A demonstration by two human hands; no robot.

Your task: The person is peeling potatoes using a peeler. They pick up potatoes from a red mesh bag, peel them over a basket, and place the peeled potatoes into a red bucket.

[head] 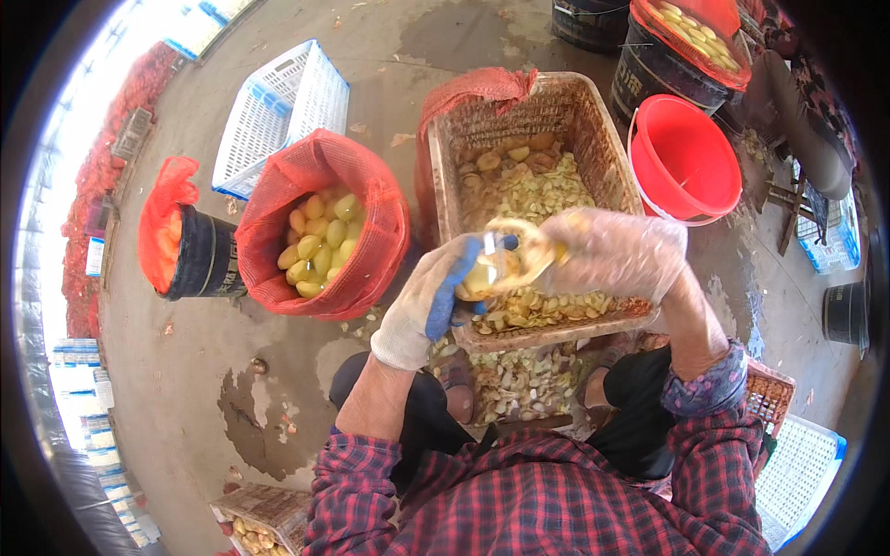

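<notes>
My left hand (432,295), in a white knit glove with blue-coated fingers, grips a pale yellow potato (477,279) above a crate. Clear plastic covers my right hand (608,254), which is blurred and closed around a peeler (534,251) with a yellowish frame. The peeler's head is close against the potato; blur hides whether the blade touches. Below both hands, the dirty plastic crate (619,156) holds peelings (542,187) and several unpeeled-looking potatoes at its far end. To the left, peeled potatoes (323,236) sit in liquid inside a bucket lined with red mesh (375,187).
A red bucket (688,160) stands right of the crate. White baskets (278,111) (799,479) lie far left and near right. Peelings (528,389) cover the floor between my feet. At upper right, a seated person (793,118) is beside a black bucket (650,69) topped with potatoes.
</notes>
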